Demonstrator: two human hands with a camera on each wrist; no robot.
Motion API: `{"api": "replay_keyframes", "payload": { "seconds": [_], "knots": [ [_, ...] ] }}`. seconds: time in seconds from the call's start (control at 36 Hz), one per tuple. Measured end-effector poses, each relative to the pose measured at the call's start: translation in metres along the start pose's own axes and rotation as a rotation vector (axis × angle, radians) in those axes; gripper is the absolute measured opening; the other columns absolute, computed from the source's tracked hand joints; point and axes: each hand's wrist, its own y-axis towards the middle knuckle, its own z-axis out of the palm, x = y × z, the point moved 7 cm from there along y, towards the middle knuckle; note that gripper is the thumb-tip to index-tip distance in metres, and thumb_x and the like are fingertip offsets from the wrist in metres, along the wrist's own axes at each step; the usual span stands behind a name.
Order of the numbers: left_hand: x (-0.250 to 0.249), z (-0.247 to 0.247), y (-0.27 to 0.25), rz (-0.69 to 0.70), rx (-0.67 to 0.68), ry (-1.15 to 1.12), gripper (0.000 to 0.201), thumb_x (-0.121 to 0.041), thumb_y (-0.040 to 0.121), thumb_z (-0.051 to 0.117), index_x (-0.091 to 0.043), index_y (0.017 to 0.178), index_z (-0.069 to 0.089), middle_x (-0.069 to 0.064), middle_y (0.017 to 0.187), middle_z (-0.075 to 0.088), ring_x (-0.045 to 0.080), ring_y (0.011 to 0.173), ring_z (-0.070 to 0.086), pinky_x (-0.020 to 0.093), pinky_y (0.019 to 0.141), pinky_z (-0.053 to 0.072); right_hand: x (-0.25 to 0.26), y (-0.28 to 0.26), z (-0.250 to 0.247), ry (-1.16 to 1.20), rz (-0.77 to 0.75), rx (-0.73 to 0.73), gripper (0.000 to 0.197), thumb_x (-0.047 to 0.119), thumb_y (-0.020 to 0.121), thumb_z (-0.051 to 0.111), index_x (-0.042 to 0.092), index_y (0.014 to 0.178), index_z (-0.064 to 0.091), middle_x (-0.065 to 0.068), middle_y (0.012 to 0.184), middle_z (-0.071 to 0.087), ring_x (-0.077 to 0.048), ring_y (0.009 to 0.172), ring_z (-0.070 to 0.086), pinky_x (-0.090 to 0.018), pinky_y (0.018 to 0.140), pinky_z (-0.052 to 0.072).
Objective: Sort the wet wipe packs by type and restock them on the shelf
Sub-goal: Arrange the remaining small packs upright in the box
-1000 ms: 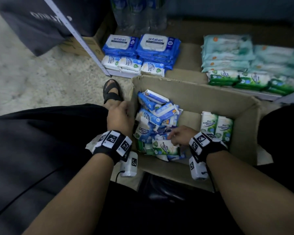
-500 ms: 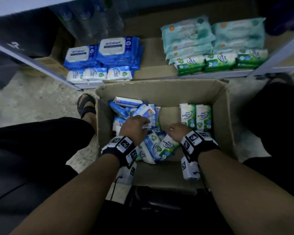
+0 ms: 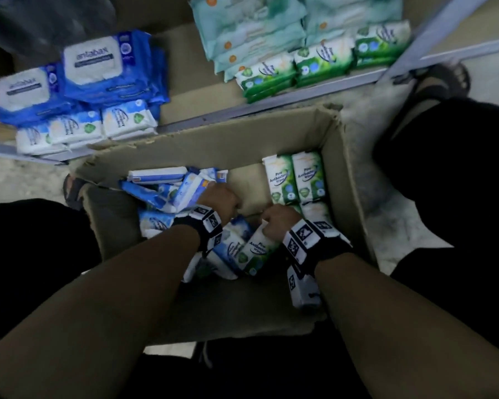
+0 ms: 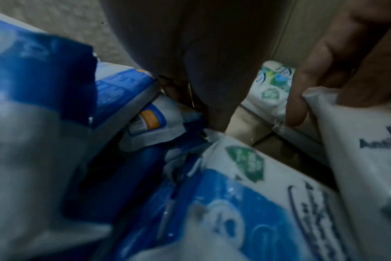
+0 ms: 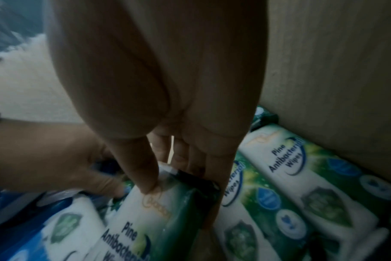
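Down in the plain brown cardboard box (image 3: pixel 231 145), the left heap of packs (image 3: pixel 167 191) is blue and white, while the two packs (image 3: pixel 296 178) far right are white fading into leafy green. On the shelf (image 3: pixel 271 108), pale mint packs (image 3: pixel 251 30) lie behind green-and-white ones (image 3: pixel 323 63), and deep blue packs (image 3: pixel 104 67) carry white label panels.

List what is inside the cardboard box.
Inside the cardboard box: a jumble of blue wipe packs, upright green pine wipe packs, and both hands, the right hand gripping a green pack. Lower layers are covered.
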Motion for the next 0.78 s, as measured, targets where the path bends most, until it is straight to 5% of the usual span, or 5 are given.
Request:
{"api": "replay_keyframes", "payload": {
  "seconds": [0.17,0.28,0.42,0.64,0.78],
  "knots": [
    [-0.001,0.005,0.002,0.035,0.011,0.219,0.037,-0.015,0.089,0.055,-0.028,0.123,0.063,-0.001,0.126,0.054,0.026,0.124,0.044,0.041,0.102,0.032,-0.016,0.004,0.002,0.009,0.055,0.017,0.037,0.017,0.096,0.05,0.008,0.131,0.06,-0.014,0.136,0.056,-0.03,0.126,0.051,-0.03,0.101,0.04],
    [-0.004,0.004,0.006,0.059,0.027,0.242,0.035,-0.012,0.093,0.049,-0.024,0.122,0.063,0.002,0.13,0.051,0.028,0.129,0.041,0.041,0.105,0.032,-0.017,0.002,-0.002,-0.033,0.006,-0.009,0.036,0.018,0.097,0.054,0.013,0.132,0.061,-0.007,0.146,0.048,-0.022,0.134,0.043,-0.022,0.102,0.031],
    [-0.003,-0.002,0.003,0.076,0.001,0.232,0.029,-0.016,0.097,0.046,-0.017,0.123,0.058,0.006,0.132,0.049,0.029,0.131,0.041,0.041,0.105,0.037,-0.016,0.001,-0.004,-0.027,-0.004,-0.001,0.034,0.019,0.095,0.058,0.016,0.128,0.064,-0.005,0.146,0.048,-0.021,0.132,0.045,-0.02,0.1,0.035],
    [0.011,-0.028,-0.023,0.072,-0.174,-0.246,0.028,-0.021,0.09,0.065,-0.012,0.112,0.051,0.007,0.107,0.058,0.028,0.102,0.056,0.031,0.074,0.04,-0.007,-0.008,-0.008,-0.034,-0.026,0.03,0.035,0.015,0.093,0.059,0.013,0.128,0.065,-0.005,0.141,0.053,-0.02,0.127,0.048,-0.016,0.085,0.032],
    [0.016,-0.06,-0.05,-0.052,-0.5,-0.629,0.033,-0.037,0.096,0.06,-0.013,0.116,0.05,0.008,0.11,0.062,0.029,0.097,0.059,0.033,0.073,0.042,-0.005,-0.023,-0.019,-0.002,0.01,-0.012,0.036,0.025,0.09,0.064,0.009,0.122,0.066,-0.008,0.131,0.06,-0.023,0.115,0.057,-0.023,0.083,0.042]
  ]
}}
